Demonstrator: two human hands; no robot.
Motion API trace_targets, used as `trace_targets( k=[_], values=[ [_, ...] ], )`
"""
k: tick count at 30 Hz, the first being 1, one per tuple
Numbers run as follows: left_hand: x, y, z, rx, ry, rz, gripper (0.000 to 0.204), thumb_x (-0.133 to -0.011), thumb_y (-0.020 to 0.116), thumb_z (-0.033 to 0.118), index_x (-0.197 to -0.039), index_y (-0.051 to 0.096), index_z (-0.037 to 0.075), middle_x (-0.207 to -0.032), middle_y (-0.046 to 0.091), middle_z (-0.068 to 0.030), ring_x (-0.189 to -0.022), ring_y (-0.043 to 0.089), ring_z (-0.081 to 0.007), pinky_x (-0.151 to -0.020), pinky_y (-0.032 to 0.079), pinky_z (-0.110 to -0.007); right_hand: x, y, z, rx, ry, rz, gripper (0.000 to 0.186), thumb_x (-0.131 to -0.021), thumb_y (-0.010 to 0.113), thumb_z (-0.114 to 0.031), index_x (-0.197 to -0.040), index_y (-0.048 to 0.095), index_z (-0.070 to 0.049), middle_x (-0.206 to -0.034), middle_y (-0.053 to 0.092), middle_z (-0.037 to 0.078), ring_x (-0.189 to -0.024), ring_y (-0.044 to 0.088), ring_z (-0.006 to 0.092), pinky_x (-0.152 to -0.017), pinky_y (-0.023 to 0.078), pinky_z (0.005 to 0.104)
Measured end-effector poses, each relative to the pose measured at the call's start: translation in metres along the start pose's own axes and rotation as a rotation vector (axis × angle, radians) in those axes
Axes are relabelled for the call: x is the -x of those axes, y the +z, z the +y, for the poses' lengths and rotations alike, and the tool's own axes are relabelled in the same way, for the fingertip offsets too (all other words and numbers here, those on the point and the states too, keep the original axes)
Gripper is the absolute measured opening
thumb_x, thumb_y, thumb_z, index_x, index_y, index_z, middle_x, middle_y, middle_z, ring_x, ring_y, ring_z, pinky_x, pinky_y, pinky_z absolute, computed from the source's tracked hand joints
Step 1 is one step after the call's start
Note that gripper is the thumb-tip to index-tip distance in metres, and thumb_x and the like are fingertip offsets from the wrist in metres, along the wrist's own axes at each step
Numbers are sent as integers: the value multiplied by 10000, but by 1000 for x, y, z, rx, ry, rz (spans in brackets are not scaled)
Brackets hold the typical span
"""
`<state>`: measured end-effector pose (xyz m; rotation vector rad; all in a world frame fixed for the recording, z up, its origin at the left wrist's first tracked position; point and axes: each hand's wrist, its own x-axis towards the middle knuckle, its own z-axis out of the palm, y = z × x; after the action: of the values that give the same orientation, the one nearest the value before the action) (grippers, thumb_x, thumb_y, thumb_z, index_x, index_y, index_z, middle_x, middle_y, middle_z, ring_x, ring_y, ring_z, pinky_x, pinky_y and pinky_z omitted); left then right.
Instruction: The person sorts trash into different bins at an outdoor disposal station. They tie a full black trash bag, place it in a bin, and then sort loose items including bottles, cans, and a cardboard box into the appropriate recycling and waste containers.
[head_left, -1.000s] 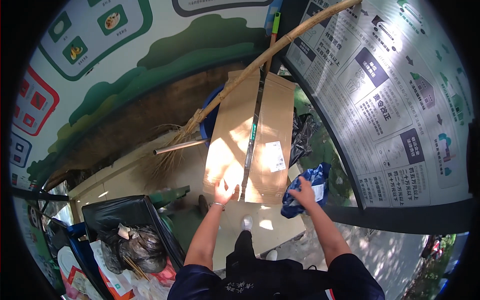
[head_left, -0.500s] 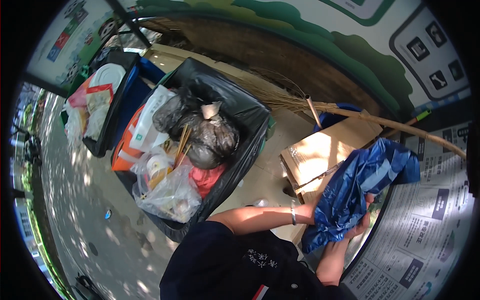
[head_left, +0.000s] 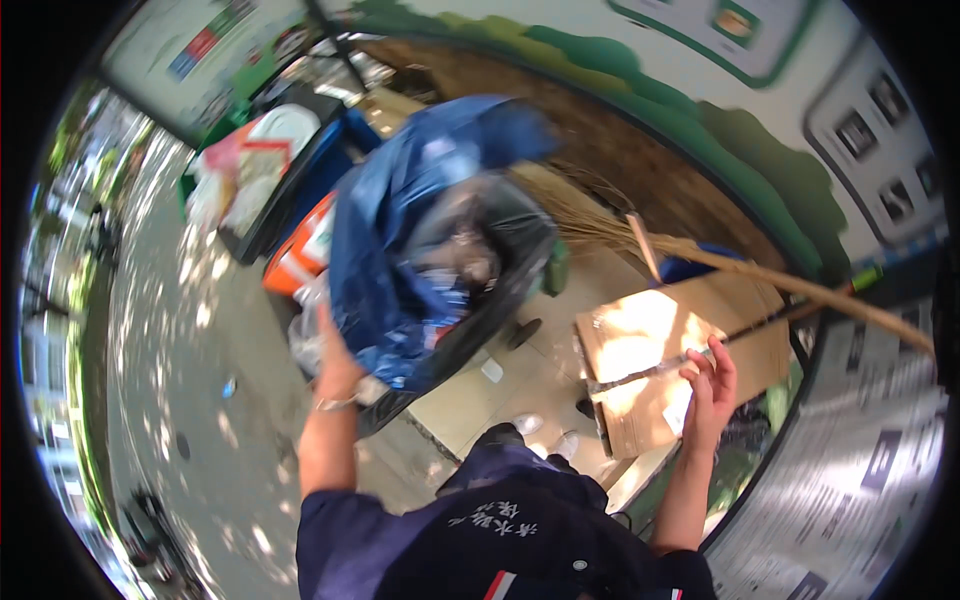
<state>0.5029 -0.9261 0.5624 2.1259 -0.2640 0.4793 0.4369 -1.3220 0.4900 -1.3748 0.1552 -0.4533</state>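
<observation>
A blue plastic bag [head_left: 390, 230], blurred by motion, spreads over the black-lined bin [head_left: 530, 240] that holds dark bags and other rubbish. My left hand [head_left: 335, 350] is at the bag's lower left, its fingers partly hidden and smeared, so whether it grips is unclear. Over the flattened cardboard box [head_left: 640, 330] on the right, my right hand [head_left: 708, 385] is open and empty, fingers slightly curled; whether it touches the box is unclear.
Another bin [head_left: 250, 180] full of rubbish stands at the upper left. A straw broom [head_left: 800, 290] and a metal tube [head_left: 644, 240] lie by a blue container [head_left: 685, 265]. Printed panels [head_left: 840, 470] flank me; pavement [head_left: 180, 370] runs along the left.
The blue bag has swung from the right, beside the box, leftward over the bin. My left hand moved left with it; my right hand has come away from it and opened.
</observation>
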Motion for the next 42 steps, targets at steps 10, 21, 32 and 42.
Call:
trace_targets(
  k=[10,21,32,42],
  values=[
    [31,23,-199,-1030,14,-1050,470,-727,424,182,-1182,423,68,-1211,438,-86,-1178,312,-290,-1031,0,-461,85,-288,248,116,557,1209,571,-664,689,-225,-1107,394,-17,-995,514,59,-800,495,138,-643,403,319],
    [51,-4,-137,-893,-288,-709,744,-616,622,217,-1195,280,-102,-1210,333,-276,-1153,289,-387,-971,235,-369,47,-295,265,-62,917,1301,455,-621,654,-53,-1017,483,91,-948,551,154,-820,536,242,-690,437,360],
    [139,159,61,-311,-49,-322,402,-753,503,52,-1136,423,-43,-1133,465,-172,-1041,454,-279,-899,340,-347,176,-250,126,844,377,336,439,-638,570,-107,-1053,487,13,-1113,461,231,-1062,420,319,-896,309,404],
    [229,277,88,613,-1024,-684,398,-720,628,131,-1062,490,-18,-1011,536,-82,-910,503,-176,-795,413,-294,196,-108,65,844,457,-1211,408,-659,601,-315,-951,535,-38,-905,545,142,-873,514,305,-729,425,388]
  ],
)
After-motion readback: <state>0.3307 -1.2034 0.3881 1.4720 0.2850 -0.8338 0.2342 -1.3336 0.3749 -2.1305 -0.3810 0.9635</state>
